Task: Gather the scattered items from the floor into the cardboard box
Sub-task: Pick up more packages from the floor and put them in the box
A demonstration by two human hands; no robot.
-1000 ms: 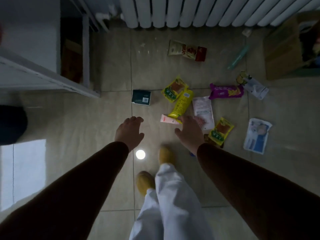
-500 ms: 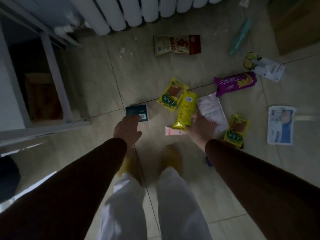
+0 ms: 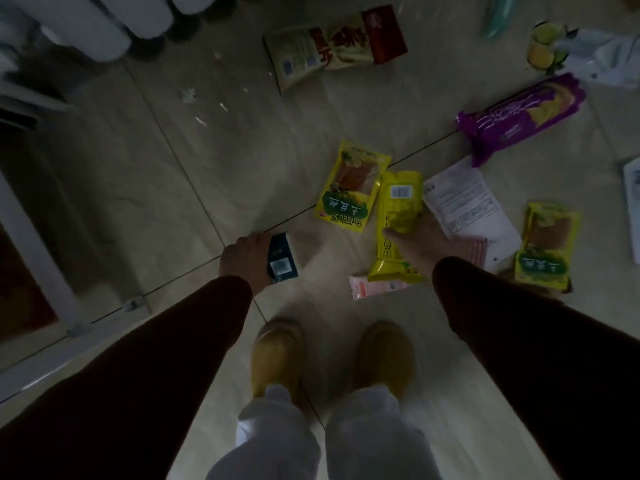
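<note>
My left hand (image 3: 244,263) grips a small dark teal box (image 3: 282,258), tilted up on its edge off the tiles. My right hand (image 3: 417,242) lies on the long yellow snack pack (image 3: 398,216), thumb across its front. Under that pack's near end lies a pink tube (image 3: 375,287). Around them on the floor lie a yellow-green sachet (image 3: 351,187), a second one (image 3: 545,245), a white paper sheet (image 3: 462,199), a purple biscuit pack (image 3: 519,116) and a beige-red snack bag (image 3: 334,45). The cardboard box is out of view.
A white radiator (image 3: 104,22) runs along the top left. A white cabinet frame (image 3: 41,268) stands at the left. A teal tube (image 3: 498,15), a white pouch with lemon print (image 3: 588,57) and another paper (image 3: 632,202) lie at the right. My yellow slippers (image 3: 277,355) stand below.
I have bent lower and closer to the floor. My left hand reached the teal box and tipped it up. My right hand moved onto the long yellow pack.
</note>
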